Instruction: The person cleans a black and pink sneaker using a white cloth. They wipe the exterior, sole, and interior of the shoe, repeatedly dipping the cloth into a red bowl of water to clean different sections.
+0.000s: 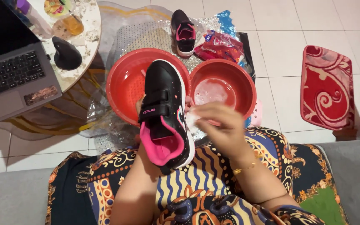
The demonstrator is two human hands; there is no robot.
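One round worktop (89,39) stands at upper left, its rim close to the basins, carrying one laptop (9,75) and one black mouse (66,53). One red patterned mat (327,88) lies on the tiled floor (280,37) to the right, well apart from the rest, with bare tiles between. Two red basins sit side by side, rims touching: the left basin (123,79) and the right basin (226,68), which holds soapy water. Two black-and-pink shoes: one shoe (165,110) is held over the left basin's near rim, above the lap; the second shoe (183,32) rests on the floor beyond the basins, beside one red packet (219,46). The left hand (140,109) is mostly hidden under the held shoe, clasped round it. The right hand (219,125) is closed on one white cloth (191,121) pressed to the shoe's side.
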